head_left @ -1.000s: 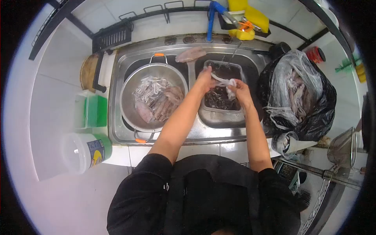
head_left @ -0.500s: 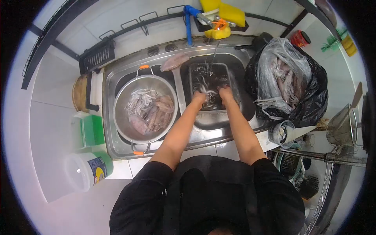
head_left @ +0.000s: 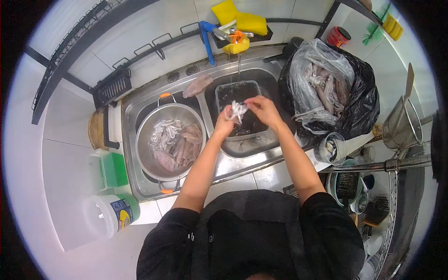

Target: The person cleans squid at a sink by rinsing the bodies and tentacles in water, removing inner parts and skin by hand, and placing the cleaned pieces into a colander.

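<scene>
White squid tentacles (head_left: pixel 238 112) are held above a clear plastic tub (head_left: pixel 241 136) of dark water in the right sink basin. My left hand (head_left: pixel 225 122) is closed round their left side. On their right, my right hand (head_left: pixel 264 111) pinches at the top edge of the bunch, fingertips together. A thin stream of water runs down behind the hands into the tub. Left of it, a steel colander (head_left: pixel 143 158) holds more tentacles and squid bodies (head_left: pixel 188 142). One squid body (head_left: pixel 198 86) lies on the sink's rear ledge.
At the right, a black bag with a clear liner (head_left: pixel 364 88) holds more squid. A small clear container (head_left: pixel 330 148) stands below it, near a mesh strainer (head_left: pixel 402 126). Green container (head_left: pixel 114 169) and white bucket (head_left: pixel 108 214) are at the left. Yellow sponges (head_left: pixel 251 23) sit behind the faucet.
Both hands have come up out of the tub's water with the tentacles, and they are now closer together. The camera view has turned and shifted, so the sink appears further left.
</scene>
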`<state>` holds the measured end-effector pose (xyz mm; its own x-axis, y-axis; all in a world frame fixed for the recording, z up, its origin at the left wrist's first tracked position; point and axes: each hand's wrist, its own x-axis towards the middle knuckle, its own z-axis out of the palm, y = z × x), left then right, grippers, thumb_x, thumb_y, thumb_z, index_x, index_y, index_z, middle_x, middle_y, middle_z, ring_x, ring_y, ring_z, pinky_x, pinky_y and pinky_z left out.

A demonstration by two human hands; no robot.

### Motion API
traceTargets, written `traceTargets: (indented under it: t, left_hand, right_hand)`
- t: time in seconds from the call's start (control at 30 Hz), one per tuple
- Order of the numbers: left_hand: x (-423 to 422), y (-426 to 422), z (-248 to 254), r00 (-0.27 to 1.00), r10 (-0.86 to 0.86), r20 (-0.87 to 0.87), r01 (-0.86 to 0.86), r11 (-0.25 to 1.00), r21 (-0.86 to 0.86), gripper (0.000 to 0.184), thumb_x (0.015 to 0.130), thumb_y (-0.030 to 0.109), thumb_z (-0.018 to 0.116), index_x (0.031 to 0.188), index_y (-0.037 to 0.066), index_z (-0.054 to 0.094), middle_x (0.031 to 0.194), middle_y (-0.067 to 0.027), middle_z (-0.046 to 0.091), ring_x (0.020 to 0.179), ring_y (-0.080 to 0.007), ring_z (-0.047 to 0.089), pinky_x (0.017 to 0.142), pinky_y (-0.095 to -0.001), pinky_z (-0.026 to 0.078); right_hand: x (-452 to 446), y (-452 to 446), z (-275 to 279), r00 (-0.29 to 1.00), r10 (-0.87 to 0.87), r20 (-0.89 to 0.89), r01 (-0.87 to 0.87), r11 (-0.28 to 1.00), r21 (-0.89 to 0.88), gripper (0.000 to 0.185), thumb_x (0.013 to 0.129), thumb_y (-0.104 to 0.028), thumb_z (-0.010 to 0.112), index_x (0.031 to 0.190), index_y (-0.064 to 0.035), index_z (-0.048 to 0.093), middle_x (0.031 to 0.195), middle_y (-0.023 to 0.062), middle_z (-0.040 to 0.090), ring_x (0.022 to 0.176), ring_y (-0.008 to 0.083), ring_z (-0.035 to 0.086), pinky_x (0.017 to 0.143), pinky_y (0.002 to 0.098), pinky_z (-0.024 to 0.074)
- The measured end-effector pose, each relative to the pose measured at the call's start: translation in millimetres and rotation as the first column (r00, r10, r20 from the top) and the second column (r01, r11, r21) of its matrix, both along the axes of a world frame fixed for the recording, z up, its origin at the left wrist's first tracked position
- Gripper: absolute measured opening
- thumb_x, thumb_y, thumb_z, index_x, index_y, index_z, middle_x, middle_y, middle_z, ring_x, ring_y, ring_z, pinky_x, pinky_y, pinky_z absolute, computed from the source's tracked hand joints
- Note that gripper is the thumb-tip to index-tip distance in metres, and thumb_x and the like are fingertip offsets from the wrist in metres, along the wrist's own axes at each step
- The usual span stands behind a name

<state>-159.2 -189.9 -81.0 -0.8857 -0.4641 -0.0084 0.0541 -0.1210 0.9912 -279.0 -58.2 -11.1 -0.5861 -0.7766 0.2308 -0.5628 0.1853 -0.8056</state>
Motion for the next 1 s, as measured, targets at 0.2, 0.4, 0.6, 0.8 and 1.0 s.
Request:
traceTargets:
  t: [0.2,0.4,0.6,0.8,1.0]
  left_hand:
    - [8.8,10.7,11.4,1.0,-0.005,0.008,0.007,0.969,-0.249,0.026,0.085,0.002,0.048,0.11,0.004,0.054,0.1,-0.0024,0.059,0.09,-0.0101,0.052,0.08,-0.0237,0.041]
    - [9.2,14.9,-2.2,0.996,-0.086,0.012,0.086,0.974,-0.211,0.032,0.088,0.01,0.045,0.119,0.003,0.049,0.107,-0.0063,0.057,0.099,-0.0141,0.05,0.086,-0.026,0.038]
    - [22.3,31.1,44.1,0.985,-0.051,0.162,0.1,0.945,-0.312,0.038,0.088,0.017,0.042,0.123,0.003,0.045,0.115,-0.0132,0.054,0.107,-0.022,0.05,0.092,-0.0293,0.035]
    - [20.3,26.9,32.1,0.991,-0.107,0.08,0.133,0.845,-0.518,0.034,0.087,0.016,0.042,0.119,0.006,0.047,0.106,-0.0155,0.056,0.101,-0.0289,0.054,0.087,-0.0348,0.041]
    - [8.3,20.9,-8.3,0.994,-0.046,-0.097,-0.034,0.722,-0.691,0.029,0.084,0.009,0.041,0.112,0.001,0.047,0.108,-0.0209,0.052,0.104,-0.0379,0.05,0.088,-0.0394,0.039]
  right_hand:
    - [20.6,12.7,24.4,0.996,0.042,-0.08,-0.042,0.999,-0.006,0.016,0.076,-0.011,0.062,0.091,-0.006,0.067,0.083,0.012,0.06,0.077,0.0282,0.059,0.068,0.0332,0.0466]
    - [21.2,19.5,34.2,0.984,0.124,-0.125,-0.121,0.992,0.027,0.017,0.075,-0.016,0.064,0.087,-0.0045,0.067,0.083,0.0132,0.06,0.077,0.0299,0.059,0.07,0.0359,0.0472]
    - [25.8,25.1,43.2,0.987,0.102,-0.121,-0.082,0.983,0.164,0.018,0.074,-0.018,0.065,0.087,-0.0048,0.068,0.081,0.0122,0.063,0.073,0.0259,0.06,0.068,0.0336,0.0471]
    - [14.5,22.3,35.4,0.992,0.128,0.015,-0.129,0.971,0.203,0.024,0.073,-0.022,0.065,0.09,-0.0043,0.068,0.084,0.0173,0.065,0.077,0.0298,0.064,0.07,0.0339,0.0493]
    - [22.2,19.4,43.5,0.976,0.069,0.205,-0.123,0.957,0.264,0.02,0.075,-0.016,0.065,0.086,0.0008,0.067,0.069,0.0115,0.065,0.061,0.0138,0.061,0.058,0.0274,0.0476]
